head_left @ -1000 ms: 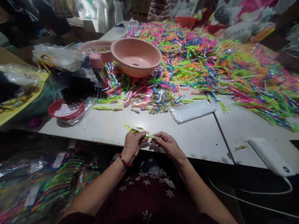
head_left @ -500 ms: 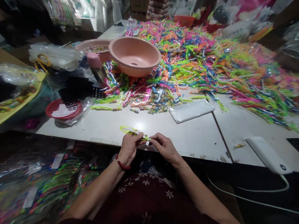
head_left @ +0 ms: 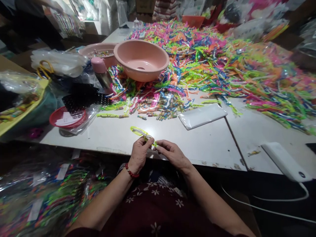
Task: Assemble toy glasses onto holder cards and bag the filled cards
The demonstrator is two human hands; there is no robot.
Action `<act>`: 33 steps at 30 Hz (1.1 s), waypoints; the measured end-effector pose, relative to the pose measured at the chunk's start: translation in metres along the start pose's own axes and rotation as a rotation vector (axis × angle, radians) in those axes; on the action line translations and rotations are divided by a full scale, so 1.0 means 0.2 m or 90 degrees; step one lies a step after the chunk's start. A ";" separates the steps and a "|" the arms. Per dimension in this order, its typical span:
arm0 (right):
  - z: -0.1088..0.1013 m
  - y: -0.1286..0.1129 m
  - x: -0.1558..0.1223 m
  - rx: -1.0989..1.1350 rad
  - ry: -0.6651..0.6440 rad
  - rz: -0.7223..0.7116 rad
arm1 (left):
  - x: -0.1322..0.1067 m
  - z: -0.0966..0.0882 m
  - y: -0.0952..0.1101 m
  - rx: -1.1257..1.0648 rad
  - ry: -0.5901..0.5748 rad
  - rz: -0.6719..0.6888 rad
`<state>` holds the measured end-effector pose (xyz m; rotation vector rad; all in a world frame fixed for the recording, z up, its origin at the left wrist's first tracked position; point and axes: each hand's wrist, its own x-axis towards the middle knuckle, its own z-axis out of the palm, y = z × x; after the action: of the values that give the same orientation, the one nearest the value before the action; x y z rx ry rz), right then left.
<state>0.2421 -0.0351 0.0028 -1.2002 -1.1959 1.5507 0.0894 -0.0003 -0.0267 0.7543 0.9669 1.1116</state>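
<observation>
Just over the table's front edge, my left hand (head_left: 139, 154) pinches a folded bundle of yellow-green and white cord (head_left: 140, 132). Its looped end sticks out beyond the fingers, up and to the left. My right hand (head_left: 173, 154) is closed at the bundle's other end, thumb and forefinger pressed together on it. The fingertips of both hands nearly meet there, and the small part between them is partly hidden. Farther back on the table lie several small patterned pieces in clear wrap (head_left: 168, 112), beside more coloured cords (head_left: 153, 98).
A pink basin (head_left: 142, 59) rests on a large heap of bright cords (head_left: 197, 49). Left of it stand a pink-lidded flask (head_left: 101, 74) and a red basket (head_left: 67, 120). A white plastic packet (head_left: 202, 116) and a white power bank (head_left: 286, 161) lie to the right.
The cord bundle has tilted, its looped end swinging slightly up and to the right. Both hands have drawn a little closer together, still holding it.
</observation>
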 end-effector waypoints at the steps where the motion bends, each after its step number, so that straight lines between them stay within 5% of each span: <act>1: 0.00 0.00 0.00 0.003 -0.006 0.006 | -0.01 0.01 0.01 -0.025 -0.004 -0.009; 6: 0.03 0.03 0.02 -0.071 0.027 -0.004 | -0.01 0.03 0.04 -0.103 0.023 -0.056; 14: 0.11 0.07 0.06 -0.353 0.108 -0.151 | 0.02 -0.01 0.03 -0.195 0.068 -0.083; 23: 0.06 -0.02 0.08 -0.038 -0.037 -0.007 | 0.02 0.01 0.07 -0.194 0.075 -0.048; 33: 0.08 0.07 0.09 -0.260 0.017 -0.165 | 0.03 -0.01 0.05 -0.164 0.069 -0.050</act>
<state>0.2212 -0.0241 -0.0131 -1.2536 -1.6322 1.1274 0.0847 0.0073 -0.0206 0.4481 0.9143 1.1892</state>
